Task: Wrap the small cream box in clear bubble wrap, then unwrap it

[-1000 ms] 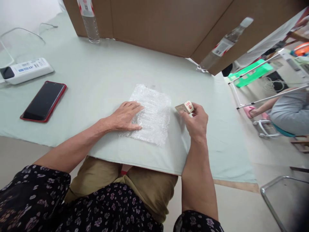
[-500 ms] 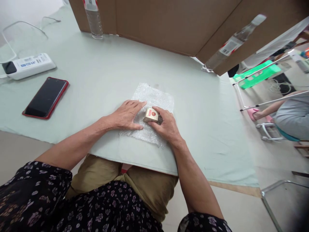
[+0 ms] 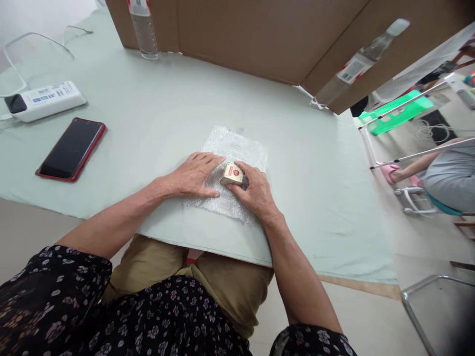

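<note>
A small cream-coloured box [image 3: 232, 173] with red printing sits on a sheet of bubble wrap [image 3: 237, 143], near the middle of the table. My right hand [image 3: 257, 189] grips the box from its right side, thumb at the near edge and fingers at the far edge. To the left of the box, my left hand [image 3: 196, 176] rests on the bubble wrap and the cloth. Its thumb and fingers are spread, and nothing is in it. The left hand is apart from the box.
Cardboard [image 3: 237, 37] stands along the back, with a clear bottle [image 3: 145, 34] and a tilted bottle [image 3: 356, 69] against it. A phone [image 3: 71, 149] and a white device [image 3: 48, 101] with a cable lie left. At right, a person's leg [image 3: 411, 168] shows beyond the table.
Both hands and the box hold nearly the same place. Only a very slight shift of the whole view shows.
</note>
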`<move>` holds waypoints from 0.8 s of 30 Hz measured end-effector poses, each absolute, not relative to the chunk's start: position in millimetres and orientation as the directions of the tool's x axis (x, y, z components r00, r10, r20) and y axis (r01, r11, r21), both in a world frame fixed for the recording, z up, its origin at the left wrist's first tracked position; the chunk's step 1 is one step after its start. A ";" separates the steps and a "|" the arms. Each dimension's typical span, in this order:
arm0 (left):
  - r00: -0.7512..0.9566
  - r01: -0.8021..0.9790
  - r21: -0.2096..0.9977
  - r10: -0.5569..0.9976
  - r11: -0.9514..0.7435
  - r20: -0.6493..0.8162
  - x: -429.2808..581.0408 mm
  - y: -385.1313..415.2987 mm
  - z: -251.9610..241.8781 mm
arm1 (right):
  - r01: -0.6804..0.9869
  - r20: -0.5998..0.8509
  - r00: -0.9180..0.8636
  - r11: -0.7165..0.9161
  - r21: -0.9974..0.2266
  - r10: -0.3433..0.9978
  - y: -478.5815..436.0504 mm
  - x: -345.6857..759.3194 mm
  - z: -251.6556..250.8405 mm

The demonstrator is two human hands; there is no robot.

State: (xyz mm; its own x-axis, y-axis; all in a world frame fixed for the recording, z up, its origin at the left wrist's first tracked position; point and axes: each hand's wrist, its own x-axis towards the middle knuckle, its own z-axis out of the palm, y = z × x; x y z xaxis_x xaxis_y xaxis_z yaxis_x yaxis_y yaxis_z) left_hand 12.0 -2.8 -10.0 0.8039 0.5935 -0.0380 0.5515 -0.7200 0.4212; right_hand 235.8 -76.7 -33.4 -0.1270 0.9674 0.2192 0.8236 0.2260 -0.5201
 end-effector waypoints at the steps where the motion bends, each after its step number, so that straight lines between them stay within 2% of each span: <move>1: 0.804 0.549 0.427 0.593 -0.718 -0.037 11.8 -2.6 -10.7 | 0.815 0.212 -0.150 0.242 -0.526 0.966 -77.3 237.8 -30.4; 4: 0.800 0.537 0.463 0.600 -0.705 -0.014 11.1 -0.8 -14.1 | 0.785 0.238 -0.208 0.307 -0.538 0.949 -87.0 245.2 -13.8; 7: 0.774 0.535 0.509 0.633 -0.674 0.024 10.9 2.3 -17.5 | 0.804 0.316 -0.220 0.355 -0.477 0.923 -110.3 247.0 5.8; 9: 0.751 0.524 0.533 0.656 -0.665 0.080 11.2 3.8 -18.0 | 0.809 0.290 -0.335 0.431 -0.399 0.897 -129.3 241.0 12.7; 12: 0.710 0.510 0.555 0.686 -0.657 0.160 12.2 3.5 -16.1 | 0.860 0.202 -0.430 0.467 -0.205 0.880 -151.2 224.6 7.7; 14: 0.691 0.500 0.579 0.700 -0.644 0.182 12.7 1.9 -13.2 | 0.885 0.218 -0.431 0.457 -0.084 0.876 -157.6 214.7 -1.8; 16: 0.683 0.463 0.627 0.703 -0.627 0.199 12.7 -0.2 -9.2 | 0.892 0.283 -0.427 0.452 -0.027 0.859 -157.9 209.3 -9.5; 19: 0.695 0.355 0.724 0.685 -0.592 0.218 11.3 -3.0 -2.1 | 0.908 0.413 -0.348 0.412 -0.075 0.842 -150.5 209.6 -9.9; 21: 0.713 0.285 0.783 0.668 -0.553 0.212 9.9 -4.1 2.2 | 0.918 0.476 -0.247 0.360 -0.163 0.844 -142.3 213.5 -4.2; 24: 0.741 0.235 0.831 0.646 -0.504 0.183 9.4 -4.7 5.0 | 0.901 0.476 -0.103 0.285 -0.327 0.873 -126.0 221.6 4.5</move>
State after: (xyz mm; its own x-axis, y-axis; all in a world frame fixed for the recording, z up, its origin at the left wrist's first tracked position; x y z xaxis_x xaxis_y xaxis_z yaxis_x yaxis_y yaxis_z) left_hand 9.4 -4.7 5.0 0.7408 0.6464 0.1827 0.2350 -0.5041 0.8310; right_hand 221.6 -126.0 4.5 -0.1030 0.8731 0.4765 0.9009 0.2850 -0.3275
